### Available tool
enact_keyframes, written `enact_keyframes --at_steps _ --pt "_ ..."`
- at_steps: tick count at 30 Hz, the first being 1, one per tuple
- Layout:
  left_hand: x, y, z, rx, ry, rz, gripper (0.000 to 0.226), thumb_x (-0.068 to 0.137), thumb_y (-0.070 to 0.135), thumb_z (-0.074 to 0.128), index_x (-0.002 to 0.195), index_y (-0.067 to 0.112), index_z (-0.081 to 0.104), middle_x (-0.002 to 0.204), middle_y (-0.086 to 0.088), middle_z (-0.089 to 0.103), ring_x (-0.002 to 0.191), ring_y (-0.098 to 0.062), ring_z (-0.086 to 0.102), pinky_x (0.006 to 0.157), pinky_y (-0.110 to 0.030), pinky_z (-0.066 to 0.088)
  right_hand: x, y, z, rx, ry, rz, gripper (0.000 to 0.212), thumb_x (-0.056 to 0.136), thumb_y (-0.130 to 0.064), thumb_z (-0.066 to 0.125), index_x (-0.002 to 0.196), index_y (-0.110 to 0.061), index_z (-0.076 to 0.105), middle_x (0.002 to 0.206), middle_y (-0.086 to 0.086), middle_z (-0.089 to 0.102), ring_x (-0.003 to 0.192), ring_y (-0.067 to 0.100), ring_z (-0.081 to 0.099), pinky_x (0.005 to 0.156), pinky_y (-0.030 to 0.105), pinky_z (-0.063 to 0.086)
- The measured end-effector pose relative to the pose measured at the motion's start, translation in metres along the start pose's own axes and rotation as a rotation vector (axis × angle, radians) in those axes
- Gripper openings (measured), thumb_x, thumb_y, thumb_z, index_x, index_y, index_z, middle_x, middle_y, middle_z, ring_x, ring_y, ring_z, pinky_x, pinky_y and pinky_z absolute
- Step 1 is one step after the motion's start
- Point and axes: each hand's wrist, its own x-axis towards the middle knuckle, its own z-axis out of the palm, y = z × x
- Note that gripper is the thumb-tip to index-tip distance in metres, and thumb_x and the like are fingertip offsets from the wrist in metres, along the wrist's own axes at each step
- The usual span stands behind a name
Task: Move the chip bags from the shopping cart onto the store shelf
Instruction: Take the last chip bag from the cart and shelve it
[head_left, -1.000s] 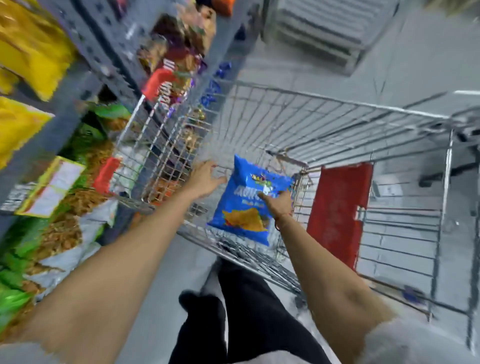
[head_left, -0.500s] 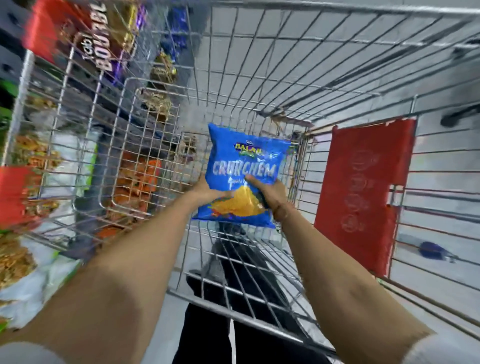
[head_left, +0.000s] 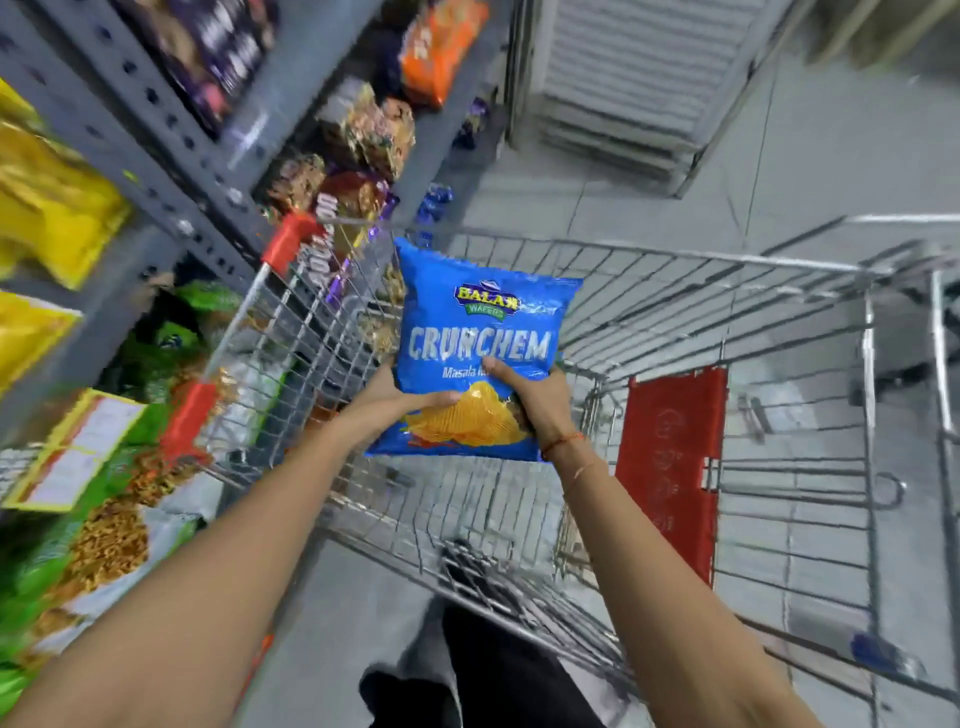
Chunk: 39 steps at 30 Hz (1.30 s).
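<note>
A blue chip bag (head_left: 480, 332) marked CRUNCHEM is held upright above the wire shopping cart (head_left: 727, 291). My left hand (head_left: 400, 402) grips its lower left edge and my right hand (head_left: 530, 395) grips its lower right side. Both thumbs lie across the front of the bag. No other bags show inside the cart basket. The grey store shelf (head_left: 156, 140) stands on the left, right beside the cart.
The shelf holds yellow bags (head_left: 47, 208), green snack packs (head_left: 104, 540), orange packs (head_left: 441, 47) and dark packets (head_left: 218, 47). A red seat flap (head_left: 670, 457) hangs at the cart's near end. My legs (head_left: 498, 670) stand on the grey floor below the cart. A white ribbed unit (head_left: 639, 78) stands at the back.
The bag has risen out of the cart, higher and more upright. A second ago only my right hand held it; my left hand has since closed on it. The view has swung up toward the shelf.
</note>
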Motion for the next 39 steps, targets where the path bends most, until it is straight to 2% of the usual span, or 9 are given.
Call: enact_keyframes --at_steps 3,8,12,15,17,20,27,32,39 --pt "-0.037 0.049 -0.020 -0.049 0.095 0.186 0.094 0.036 0.047 0.088 0.120 0.024 0.053 0.117 0.003 0.066 0.094 0.002 0.066 0.077 -0.016 0.054 -0.025 -0.064 0.024 0.020 -0.059 -0.129 0.047 0.068 -0.014 0.085 0.110 -0.004 0.067 0.102 0.009 0.074 0.082 0.013 0.074 0.066 0.024 0.060" --pt "-0.125 0.134 -0.058 -0.086 0.296 0.438 0.104 0.033 0.052 0.088 0.125 0.022 0.049 0.118 0.002 0.065 0.104 -0.011 0.064 0.091 -0.033 0.052 -0.086 -0.172 0.072 0.031 -0.182 -0.409 0.031 0.068 -0.008 0.083 0.097 -0.007 0.071 0.085 0.001 0.076 0.071 0.005 0.073 0.060 0.018 0.056" --pt "-0.197 0.179 -0.093 -0.057 0.499 0.642 0.052 0.063 0.014 0.083 0.102 0.028 0.052 0.098 0.014 0.062 0.082 0.009 0.066 0.066 -0.005 0.049 -0.145 -0.235 0.113 0.061 -0.248 -0.638 0.023 0.067 -0.018 0.085 0.086 -0.016 0.073 0.077 -0.005 0.076 0.074 0.012 0.073 0.067 0.026 0.059" --pt "-0.261 0.208 -0.118 -0.016 0.607 0.722 0.060 0.065 0.011 0.082 0.115 0.022 0.051 0.109 0.011 0.063 0.094 0.004 0.063 0.078 -0.013 0.051 -0.190 -0.274 0.149 0.125 -0.357 -0.751 0.016 0.067 -0.019 0.084 0.080 -0.019 0.074 0.073 -0.011 0.077 0.072 0.006 0.073 0.062 0.019 0.056" --pt "-0.315 0.220 -0.141 -0.016 0.705 0.793 0.075 0.056 0.025 0.088 0.122 0.020 0.051 0.114 0.009 0.064 0.103 -0.007 0.061 0.084 -0.021 0.053 -0.231 -0.296 0.179 0.155 -0.468 -0.810 0.022 0.060 -0.028 0.086 0.078 -0.022 0.075 0.078 -0.012 0.078 0.077 0.006 0.074 0.063 0.019 0.056" --pt "-0.387 0.228 -0.166 0.018 0.882 0.859 0.087 0.046 0.046 0.085 0.123 0.024 0.050 0.115 0.012 0.063 0.101 0.002 0.059 0.081 -0.016 0.050 -0.288 -0.322 0.220 0.147 -0.596 -0.897 0.033 0.052 -0.042 0.087 0.080 -0.026 0.077 0.084 -0.010 0.079 0.083 0.010 0.074 0.065 0.019 0.056" --pt "-0.518 0.215 -0.213 -0.013 1.184 0.992 0.064 0.043 0.045 0.084 0.099 0.039 0.054 0.106 0.019 0.066 0.096 0.005 0.063 0.076 -0.012 0.052 -0.394 -0.348 0.318 0.173 -0.849 -1.002 0.071 0.039 -0.055 0.088 0.098 -0.020 0.073 0.095 -0.004 0.078 0.092 0.014 0.073 0.086 0.038 0.057" --pt "-0.596 0.190 -0.249 -0.052 1.378 1.017 0.087 0.035 0.050 0.087 0.113 0.028 0.053 0.113 0.012 0.065 0.098 0.005 0.062 0.076 -0.013 0.051 -0.465 -0.343 0.390 0.143 -1.016 -1.024 0.113 0.030 -0.071 0.084 0.125 -0.014 0.060 0.125 0.007 0.066 0.117 0.022 0.062 0.099 0.045 0.051" --pt "-0.656 0.142 -0.301 -0.141 1.538 0.950 0.082 0.047 0.031 0.090 0.118 0.021 0.051 0.115 0.004 0.065 0.095 -0.002 0.063 0.064 -0.012 0.054 -0.527 -0.304 0.473 0.033 -1.144 -0.979 0.106 0.046 -0.065 0.082 0.132 -0.011 0.049 0.131 -0.001 0.059 0.120 0.015 0.056 0.101 0.035 0.047"
